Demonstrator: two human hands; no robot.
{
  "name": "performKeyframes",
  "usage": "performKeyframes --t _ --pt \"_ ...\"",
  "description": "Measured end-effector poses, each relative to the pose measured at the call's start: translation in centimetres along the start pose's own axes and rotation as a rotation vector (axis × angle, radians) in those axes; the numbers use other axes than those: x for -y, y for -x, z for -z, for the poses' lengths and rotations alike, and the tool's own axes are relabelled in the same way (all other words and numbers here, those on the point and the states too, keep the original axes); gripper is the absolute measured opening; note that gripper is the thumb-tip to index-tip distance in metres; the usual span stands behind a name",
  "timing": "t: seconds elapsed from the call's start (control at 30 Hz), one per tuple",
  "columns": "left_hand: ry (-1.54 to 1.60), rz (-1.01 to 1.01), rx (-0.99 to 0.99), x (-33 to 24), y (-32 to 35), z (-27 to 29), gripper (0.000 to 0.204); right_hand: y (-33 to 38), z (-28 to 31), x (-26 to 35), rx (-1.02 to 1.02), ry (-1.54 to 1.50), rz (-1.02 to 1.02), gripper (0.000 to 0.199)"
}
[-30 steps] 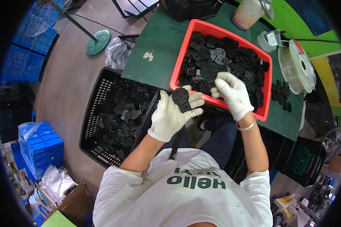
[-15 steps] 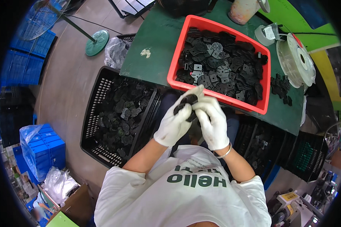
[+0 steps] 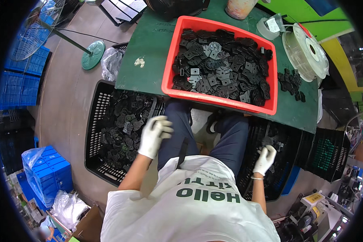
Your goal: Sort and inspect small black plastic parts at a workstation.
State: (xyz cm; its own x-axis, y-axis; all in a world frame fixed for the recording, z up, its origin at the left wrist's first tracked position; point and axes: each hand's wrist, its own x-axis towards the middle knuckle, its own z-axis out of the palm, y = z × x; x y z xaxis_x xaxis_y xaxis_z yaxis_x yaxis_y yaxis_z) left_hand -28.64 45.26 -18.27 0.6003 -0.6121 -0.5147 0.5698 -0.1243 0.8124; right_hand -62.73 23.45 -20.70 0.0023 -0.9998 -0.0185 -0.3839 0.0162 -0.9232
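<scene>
My left hand [image 3: 155, 136], in a white glove, hangs beside the right edge of the left black crate [image 3: 96, 117]. Its fingers are loosely bent and slightly smeared, and no part shows in them. My right hand [image 3: 265, 159], gloved too, is over the right black crate [image 3: 284, 187], fingers apart. Just beyond its fingertips is a dark part [image 3: 267, 141], seemingly free of the hand. Black plastic parts [image 3: 125, 125] fill the left crate. On the green table, a red tray [image 3: 220, 103] holds many flat black parts [image 3: 226, 66].
A small pile of black parts [image 3: 289, 81] lies right of the tray, near a clear spool [image 3: 308, 52]. Behind stand a stained cup [image 3: 240, 8] and a black bag [image 3: 175, 7]. A fan [image 3: 93, 54] and blue boxes [image 3: 48, 175] stand at left.
My hands were together before the tray, handling black parts. They have separated: the left moved down and left, the right down and right over its crate. The black parts have left my left hand.
</scene>
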Motion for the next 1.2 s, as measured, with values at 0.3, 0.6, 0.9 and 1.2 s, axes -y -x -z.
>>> performKeyframes --t 0.3,0.6,0.9,1.2 --pt "-1.304 -0.303 -0.657 4.5 -5.1 15.2 0.069 -6.3 4.7 2.2 -0.150 0.465 0.407 0.012" --pt "-0.748 -0.775 -0.486 -4.1 -3.2 -0.3 0.042 -8.3 -18.1 21.8 0.825 0.358 1.204 0.026" --pt "0.011 -0.549 -0.146 -5.1 0.3 -6.1 0.033 -8.6 -21.5 19.6 1.008 0.590 1.042 0.032" --pt "0.480 -0.455 0.264 -6.4 0.7 -10.7 0.062 -0.2 -17.5 23.2 1.046 0.090 0.621 0.032"
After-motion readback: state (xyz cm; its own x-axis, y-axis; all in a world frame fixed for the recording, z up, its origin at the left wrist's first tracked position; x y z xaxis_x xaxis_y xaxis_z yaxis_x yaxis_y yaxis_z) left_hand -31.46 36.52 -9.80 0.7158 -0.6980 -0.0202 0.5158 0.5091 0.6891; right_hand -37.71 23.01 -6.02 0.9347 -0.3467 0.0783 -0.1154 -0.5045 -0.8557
